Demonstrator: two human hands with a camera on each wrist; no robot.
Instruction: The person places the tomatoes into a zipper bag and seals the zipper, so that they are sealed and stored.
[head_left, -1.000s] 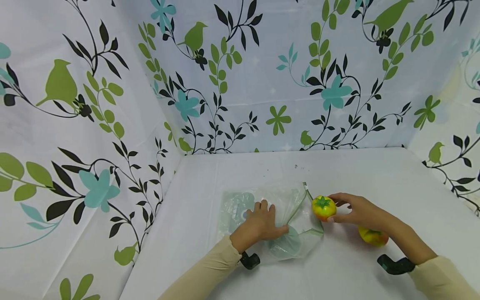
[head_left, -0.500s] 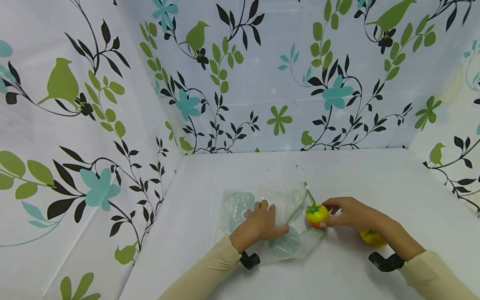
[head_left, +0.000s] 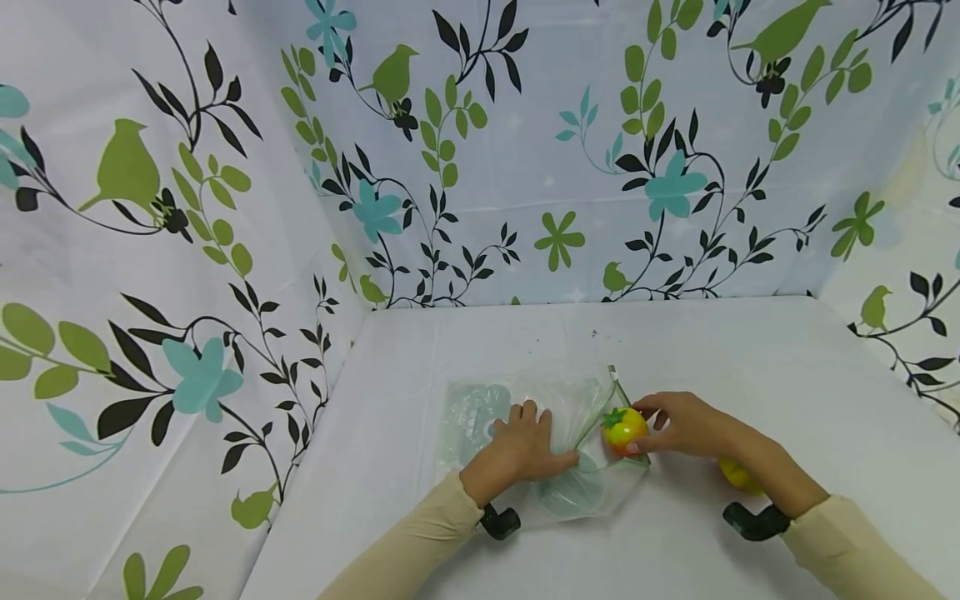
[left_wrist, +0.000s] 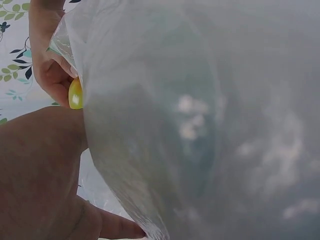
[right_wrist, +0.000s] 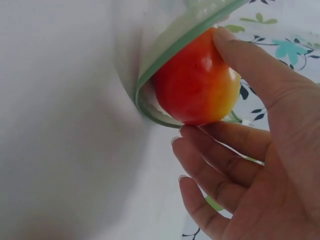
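Observation:
A clear plastic bag point(head_left: 573, 492) with a green-edged mouth lies flat on the white table. My left hand point(head_left: 517, 446) rests on it with fingers spread, its thumb along the bag near the mouth. My right hand point(head_left: 678, 423) pinches a shiny yellow-and-red tomato point(head_left: 624, 430) with a green leafy top between thumb and fingertips. In the right wrist view the tomato point(right_wrist: 195, 82) sits partly inside the gaping bag mouth point(right_wrist: 165, 65), against its green rim. The bag point(left_wrist: 175, 100) fills much of the left wrist view and covers part of the tomato point(left_wrist: 75, 94).
A second yellow fruit point(head_left: 738, 475) lies on the table point(head_left: 420, 533) behind my right forearm, mostly hidden. Patterned cloth point(head_left: 495, 167) with birds and leaves hangs at the back and sides. A dark wrist mount point(head_left: 753, 523) juts from each arm.
My right hand has carried the tomato leftward from beside the bag into its mouth. More of the second fruit is now covered by the right forearm. The left hand stays put.

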